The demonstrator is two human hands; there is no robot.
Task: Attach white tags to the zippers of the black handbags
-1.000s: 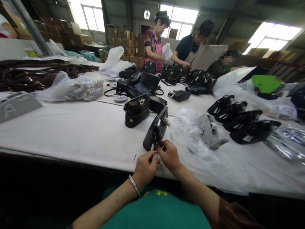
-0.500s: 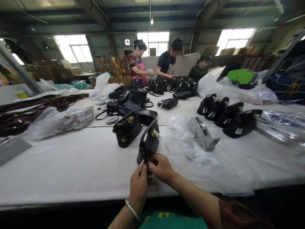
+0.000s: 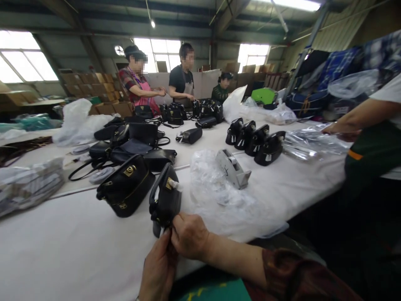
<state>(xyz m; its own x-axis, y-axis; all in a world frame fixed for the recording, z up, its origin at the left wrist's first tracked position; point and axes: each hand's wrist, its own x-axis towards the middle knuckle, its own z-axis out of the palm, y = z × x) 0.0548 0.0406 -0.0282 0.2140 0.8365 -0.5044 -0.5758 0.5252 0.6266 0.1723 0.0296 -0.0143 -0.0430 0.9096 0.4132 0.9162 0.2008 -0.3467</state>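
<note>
A small black handbag [image 3: 166, 196] with a gold clasp, partly wrapped in white, stands on the white table in front of me. My left hand [image 3: 159, 261] is closed at its near lower end, thumb and fingers pinched together. Right beside it, my right hand [image 3: 190, 236] pinches the same end of the bag. The small part between the fingertips is mostly hidden. Left of this bag stands another black handbag [image 3: 127, 188] with gold zipper and clasp.
Clear plastic bags [image 3: 209, 184] and a grey tape dispenser [image 3: 233, 169] lie to the right. Several black bags [image 3: 269, 148] stand in a row behind. More black bags [image 3: 138, 138] are piled at left. A person's arm [image 3: 369, 113] reaches over silvery plastic; co-workers stand across the table.
My view has turned to the right, bringing a person at the right edge into sight. Both hands stay at the near end of the handbag.
</note>
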